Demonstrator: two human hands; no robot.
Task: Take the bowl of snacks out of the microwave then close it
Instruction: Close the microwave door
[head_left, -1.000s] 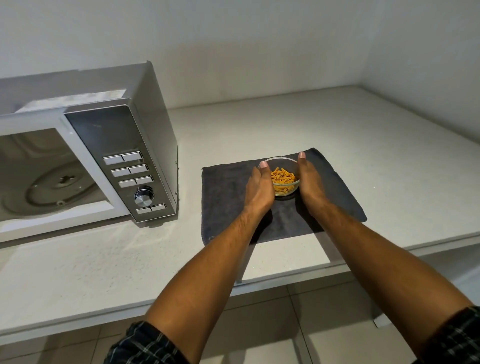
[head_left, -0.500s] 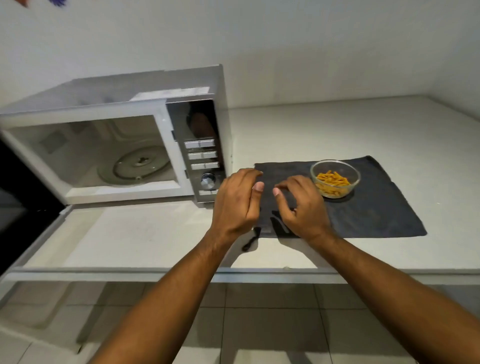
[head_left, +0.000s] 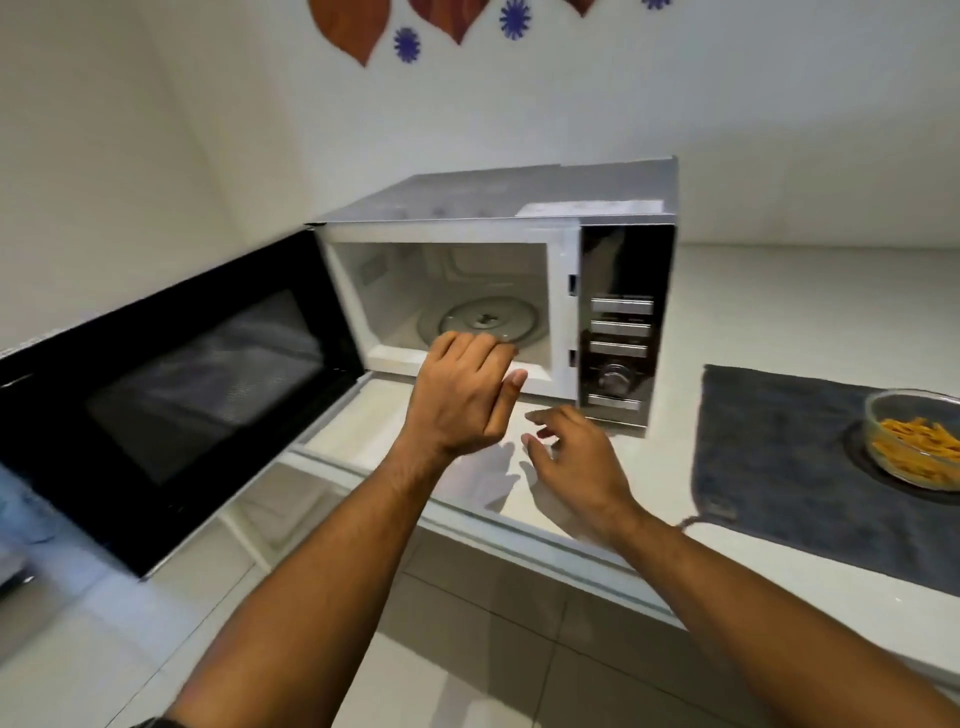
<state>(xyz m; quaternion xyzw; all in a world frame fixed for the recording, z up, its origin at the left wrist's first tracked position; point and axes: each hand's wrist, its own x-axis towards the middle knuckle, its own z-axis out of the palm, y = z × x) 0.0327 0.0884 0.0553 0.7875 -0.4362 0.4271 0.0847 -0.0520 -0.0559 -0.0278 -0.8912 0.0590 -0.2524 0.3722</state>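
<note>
The silver microwave stands on the white counter with its cavity bare except for the glass turntable. Its black door is swung wide open to the left. A clear glass bowl of orange snacks rests on a dark grey cloth at the far right, partly cut off by the frame edge. My left hand hovers in front of the cavity opening, fingers loosely curled, holding nothing. My right hand is lower, over the counter edge, fingers spread and empty.
The white counter runs back to a white wall with leaf and flower stickers. Tiled floor shows below the counter edge. The open door juts out past the counter on the left.
Both hands have let go of the bowl and moved left from the cloth to in front of the microwave. My view has swung left, so the open door now shows.
</note>
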